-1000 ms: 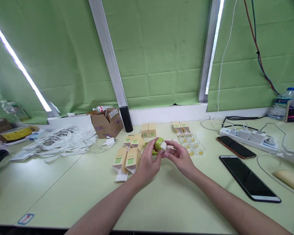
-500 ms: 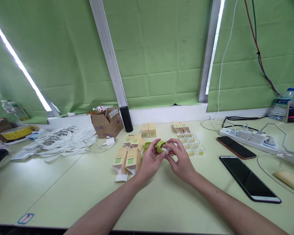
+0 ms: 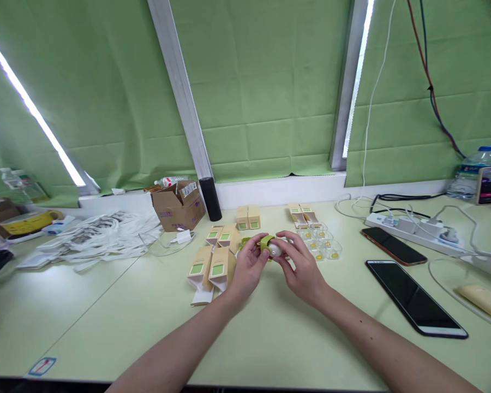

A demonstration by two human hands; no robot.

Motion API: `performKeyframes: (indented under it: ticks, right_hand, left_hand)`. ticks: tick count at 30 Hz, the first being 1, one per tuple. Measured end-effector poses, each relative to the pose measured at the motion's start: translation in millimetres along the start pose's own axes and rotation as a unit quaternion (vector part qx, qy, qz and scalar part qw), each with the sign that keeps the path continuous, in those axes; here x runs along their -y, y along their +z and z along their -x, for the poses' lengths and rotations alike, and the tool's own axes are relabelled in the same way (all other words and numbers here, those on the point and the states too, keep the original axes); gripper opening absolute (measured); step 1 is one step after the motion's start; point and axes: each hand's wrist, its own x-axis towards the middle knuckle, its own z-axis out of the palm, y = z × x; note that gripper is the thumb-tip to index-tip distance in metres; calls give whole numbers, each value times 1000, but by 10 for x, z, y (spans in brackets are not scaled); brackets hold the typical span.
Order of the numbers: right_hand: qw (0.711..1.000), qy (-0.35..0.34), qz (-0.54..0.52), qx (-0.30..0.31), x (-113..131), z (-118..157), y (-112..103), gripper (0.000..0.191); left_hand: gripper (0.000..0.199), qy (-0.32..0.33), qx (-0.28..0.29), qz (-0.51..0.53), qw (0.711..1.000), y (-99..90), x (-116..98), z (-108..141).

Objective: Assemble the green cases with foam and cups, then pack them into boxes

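Above the table, my left hand [image 3: 247,270] is closed round a green wristband-like loop [image 3: 265,242]. A white rounded piece [image 3: 275,250] sits at the loop's right side. My right hand [image 3: 305,270] pinches that white piece between thumb and fingers, so both hands meet on the same item. Part of another green piece [image 3: 245,240] shows behind my left hand. Beside that hand stand several beige cartons [image 3: 223,267] with green labels, the front ones with flaps open. Past my right hand lie several clear plastic blisters [image 3: 321,244] with yellow centres.
Small beige boxes [image 3: 247,217] and open cartons [image 3: 303,215] stand farther back. On the left are a brown cardboard box [image 3: 178,206], a black cylinder [image 3: 210,199] and a heap of white straps [image 3: 102,234]. Two phones [image 3: 415,300] and a power strip [image 3: 417,230] lie right.
The green loop and white piece have turned between my fingers, and more of the white piece now faces me. Both hands stay in nearly the same place.
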Motion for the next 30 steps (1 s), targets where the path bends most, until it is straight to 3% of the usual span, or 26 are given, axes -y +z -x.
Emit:
performKeyframes:
  ticks: [11, 18, 24, 30]
  right_hand:
    - [997, -54, 54, -2, -99, 42, 39, 53]
    - [995, -70, 65, 23, -79, 32, 24, 61]
    - [994, -68, 79, 43, -1, -21, -31, 60]
    - [985, -86, 150, 16, 11, -29, -60, 41]
  left_hand:
    - [59, 37, 7, -82, 996, 20, 181, 41]
    - [57, 28, -9, -120, 992, 43, 179, 66]
    - [56, 35, -8, -85, 996, 46, 205, 79]
    - [53, 30, -6, -85, 996, 54, 186, 82]
